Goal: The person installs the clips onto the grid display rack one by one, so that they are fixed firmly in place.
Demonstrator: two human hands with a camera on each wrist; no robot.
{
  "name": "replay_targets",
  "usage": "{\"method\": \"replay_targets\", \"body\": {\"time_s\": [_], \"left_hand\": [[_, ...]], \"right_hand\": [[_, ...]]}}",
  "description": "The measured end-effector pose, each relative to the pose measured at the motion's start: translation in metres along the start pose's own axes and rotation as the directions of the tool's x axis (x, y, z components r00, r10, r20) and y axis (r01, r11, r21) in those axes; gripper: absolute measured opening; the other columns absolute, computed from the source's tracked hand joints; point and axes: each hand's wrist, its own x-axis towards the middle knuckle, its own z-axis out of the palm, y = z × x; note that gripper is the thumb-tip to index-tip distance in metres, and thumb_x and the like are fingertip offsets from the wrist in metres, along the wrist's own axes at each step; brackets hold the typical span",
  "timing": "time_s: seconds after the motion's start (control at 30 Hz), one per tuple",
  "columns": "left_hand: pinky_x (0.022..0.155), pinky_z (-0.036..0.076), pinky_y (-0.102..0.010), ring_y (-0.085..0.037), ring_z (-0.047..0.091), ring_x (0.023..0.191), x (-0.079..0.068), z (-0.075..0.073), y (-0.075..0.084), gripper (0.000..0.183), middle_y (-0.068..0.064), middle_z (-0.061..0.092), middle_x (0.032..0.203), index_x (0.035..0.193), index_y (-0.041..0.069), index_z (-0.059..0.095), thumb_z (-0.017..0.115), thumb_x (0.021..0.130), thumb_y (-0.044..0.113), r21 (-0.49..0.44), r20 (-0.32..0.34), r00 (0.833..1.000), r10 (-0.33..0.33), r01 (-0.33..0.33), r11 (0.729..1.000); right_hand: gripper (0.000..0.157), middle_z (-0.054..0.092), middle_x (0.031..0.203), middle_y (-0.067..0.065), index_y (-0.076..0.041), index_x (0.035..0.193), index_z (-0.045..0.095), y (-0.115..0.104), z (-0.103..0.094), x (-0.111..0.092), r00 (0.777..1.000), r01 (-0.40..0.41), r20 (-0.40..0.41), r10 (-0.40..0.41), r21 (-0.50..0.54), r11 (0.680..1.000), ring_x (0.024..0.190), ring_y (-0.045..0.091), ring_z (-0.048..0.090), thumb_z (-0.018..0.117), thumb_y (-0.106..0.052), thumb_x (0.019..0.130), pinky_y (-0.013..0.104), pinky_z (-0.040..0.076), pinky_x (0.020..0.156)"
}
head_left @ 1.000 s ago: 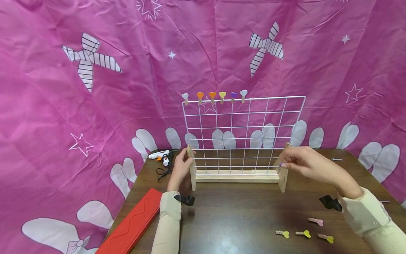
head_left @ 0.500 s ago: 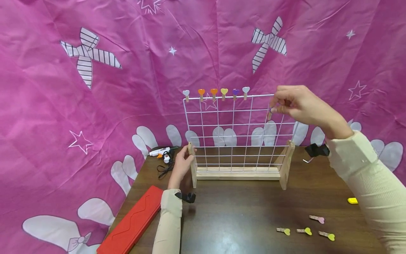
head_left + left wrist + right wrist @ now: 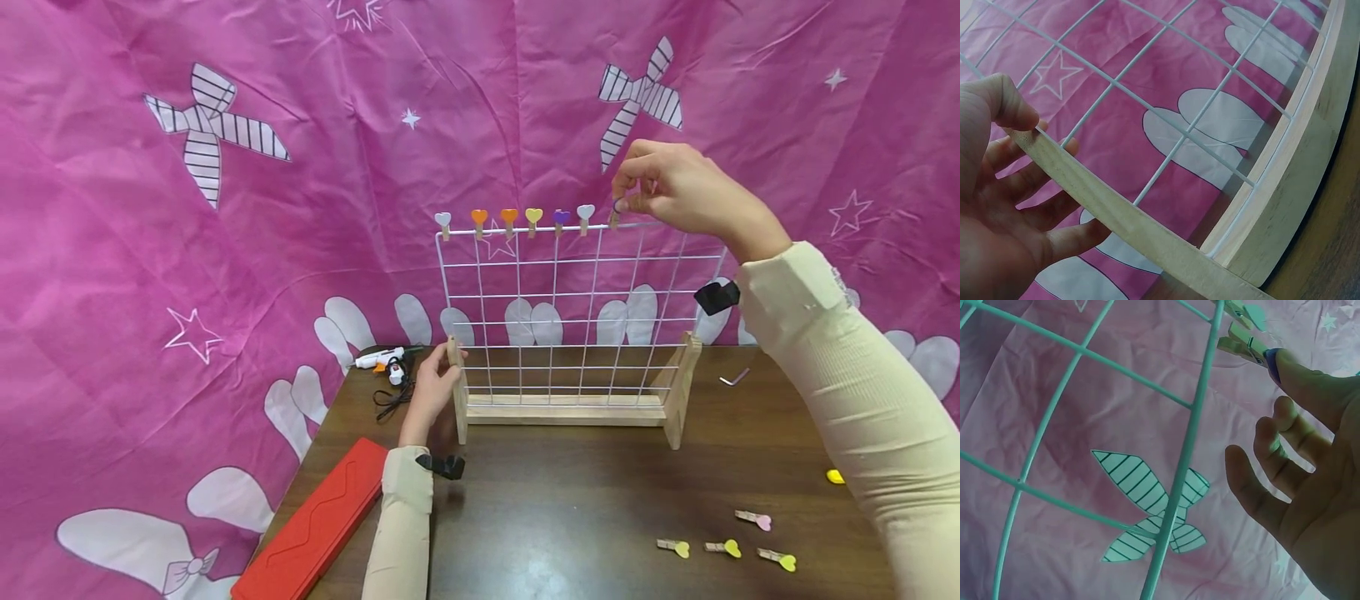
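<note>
A white wire grid (image 3: pixel 556 262) stands upright in a wooden stand (image 3: pixel 562 415). Thumb and fingers of my left hand (image 3: pixel 432 383) grip the stand's left side post (image 3: pixel 1094 197) near its top. My right hand (image 3: pixel 671 187) pinches a small wooden clothespin (image 3: pixel 1244 347) by its purple heart (image 3: pixel 1274 365). That clothespin's tip is at the grid's top wire; whether it bites the wire I cannot tell. To its left, heart clothespins sit along the same wire: white (image 3: pixel 443 221), two orange (image 3: pixel 478 218), yellow (image 3: pixel 533 217), purple (image 3: pixel 562 218) and white (image 3: pixel 586 214).
Yellow heart clothespins (image 3: pixel 731 548) and a pink one (image 3: pixel 762 522) lie at the table's front right. A red case (image 3: pixel 315 517) is at left, with a glue gun (image 3: pixel 378 357) and cord behind it. A hex key (image 3: pixel 735 377) lies right of the stand.
My right hand has risen from beside the stand's right post to the top wire, moving left with the purple heart clothespin. The left hand keeps its grip on the post.
</note>
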Motion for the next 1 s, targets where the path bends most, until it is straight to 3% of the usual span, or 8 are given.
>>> {"method": "replay_targets", "body": {"time_s": [0.27,0.47,0.63,1.0], "left_hand": [[0.082,0.042,-0.037,-0.027,0.056,0.100,0.000,0.002,0.002,0.036,-0.015,0.063,0.105,0.117,0.002,0.056,0.047,0.083,-0.006,-0.003,0.012,1.000,-0.005,0.005,1.000],[0.081,0.042,-0.037,-0.033,0.056,0.101,0.001,0.001,0.001,0.035,-0.017,0.062,0.105,0.116,0.001,0.056,0.047,0.083,-0.007,-0.018,0.010,1.000,0.008,-0.008,1.000],[0.081,0.043,-0.038,-0.034,0.056,0.101,0.001,-0.001,0.001,0.036,-0.016,0.062,0.105,0.116,0.000,0.056,0.047,0.082,-0.008,-0.026,0.000,1.000,0.002,-0.002,1.000],[0.082,0.043,-0.038,-0.036,0.055,0.102,0.000,0.001,0.000,0.036,-0.017,0.062,0.105,0.117,0.000,0.056,0.047,0.083,-0.006,-0.014,0.007,1.000,0.004,-0.004,1.000]], "right_hand": [[0.006,0.052,0.088,0.000,-0.013,0.089,0.066,0.004,0.006,-0.003,0.993,-0.092,0.068,0.092,-0.005,0.996,0.075,0.016,0.051,0.064,-0.011,0.084,0.035,0.038,0.065],[0.021,0.053,0.093,0.003,-0.008,0.106,0.064,0.004,0.006,-0.012,0.985,-0.151,0.086,0.149,0.010,0.989,0.081,0.021,0.053,0.059,-0.020,0.090,0.036,0.040,0.069],[0.030,0.054,0.093,0.008,-0.003,0.113,0.060,0.004,0.004,-0.029,0.990,-0.137,0.042,0.136,0.031,0.990,0.084,0.020,0.050,0.059,-0.020,0.089,0.037,0.039,0.072],[0.018,0.058,0.091,0.003,-0.004,0.101,0.063,0.009,0.012,-0.088,0.998,-0.027,-0.057,0.027,-0.010,1.000,0.085,0.016,0.052,0.064,-0.007,0.084,0.032,0.036,0.074]]}}
